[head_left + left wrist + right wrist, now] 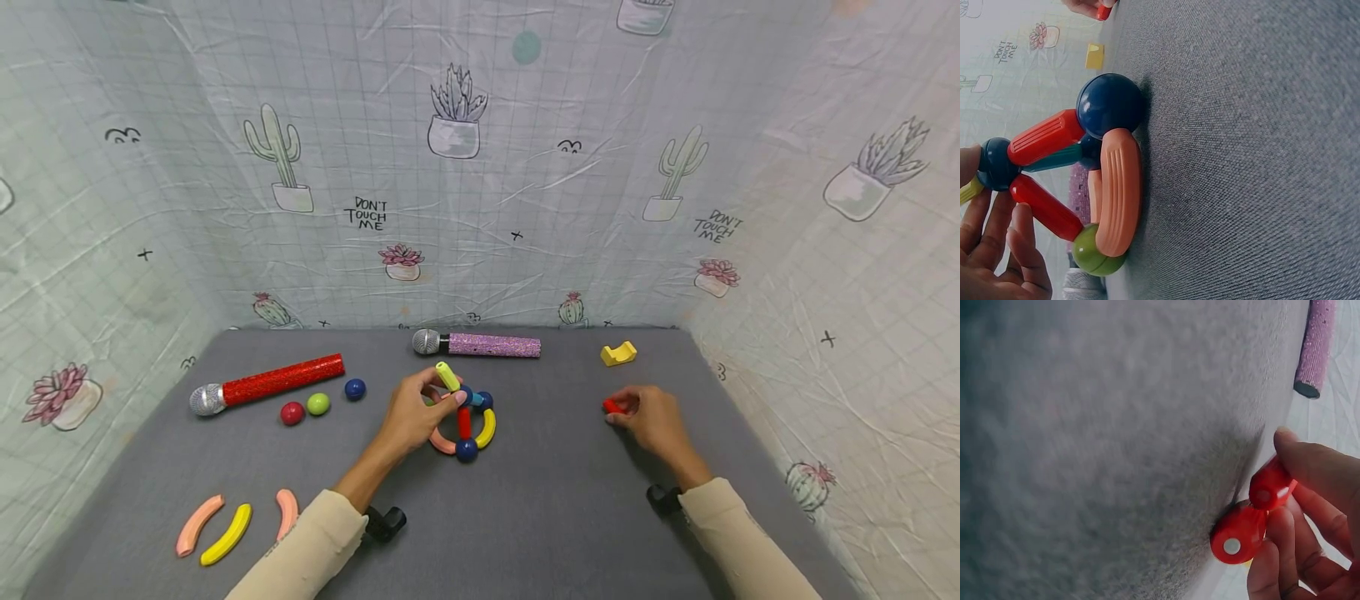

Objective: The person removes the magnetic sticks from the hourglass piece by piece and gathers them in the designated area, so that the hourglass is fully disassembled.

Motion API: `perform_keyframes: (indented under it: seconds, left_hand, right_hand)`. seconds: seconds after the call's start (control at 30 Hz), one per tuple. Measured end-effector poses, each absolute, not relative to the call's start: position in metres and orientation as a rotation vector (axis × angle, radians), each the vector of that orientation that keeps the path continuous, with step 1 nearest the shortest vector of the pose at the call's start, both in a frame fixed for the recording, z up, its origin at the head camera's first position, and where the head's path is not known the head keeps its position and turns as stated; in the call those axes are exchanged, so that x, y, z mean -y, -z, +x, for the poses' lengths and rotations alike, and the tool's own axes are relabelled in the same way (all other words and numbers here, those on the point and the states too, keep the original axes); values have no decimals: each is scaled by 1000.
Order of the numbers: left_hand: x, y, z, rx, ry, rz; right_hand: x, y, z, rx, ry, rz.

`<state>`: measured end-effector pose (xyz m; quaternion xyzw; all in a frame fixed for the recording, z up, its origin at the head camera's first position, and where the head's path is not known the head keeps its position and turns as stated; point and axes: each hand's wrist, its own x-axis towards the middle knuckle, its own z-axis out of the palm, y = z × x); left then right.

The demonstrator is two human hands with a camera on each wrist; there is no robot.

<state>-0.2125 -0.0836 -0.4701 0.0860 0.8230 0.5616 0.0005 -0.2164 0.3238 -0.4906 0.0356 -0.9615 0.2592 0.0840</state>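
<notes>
In the head view my left hand (412,412) pinches the top blue ball (996,164) of a magnetic stick-and-ball frame. A pale yellow-green stick (447,376) points up from that ball. Red sticks (1046,137) and a teal stick (1054,157) slope down from it to a blue ball (1110,105), another blue ball behind and a green ball (1099,250). Curved salmon (1120,190) and yellow sticks (487,428) join the base. Off to the right, my right hand (651,417) pinches a red stick (1272,482); a second red piece (1239,534) with a silver end sits against its fingertips, low over the cloth.
Behind the frame lies a purple glitter microphone (495,345); a red one (270,385) is at left. Near it are loose red (292,413), green (318,404) and blue balls (355,389). Curved sticks (227,535) lie front left. A yellow block (618,353) stands beyond my right hand.
</notes>
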Motion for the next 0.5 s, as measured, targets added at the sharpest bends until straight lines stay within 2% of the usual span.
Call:
perform_keyframes:
  seconds: [0.3,0.5]
  left_hand:
    - [83,470,-212,-2573,-1776,285]
    - [83,469,-212,-2584,-1777,289]
  right_hand:
    - [-320,489,-217,2739,-757,133]
    - [-290,476,-214,2648,-860,150]
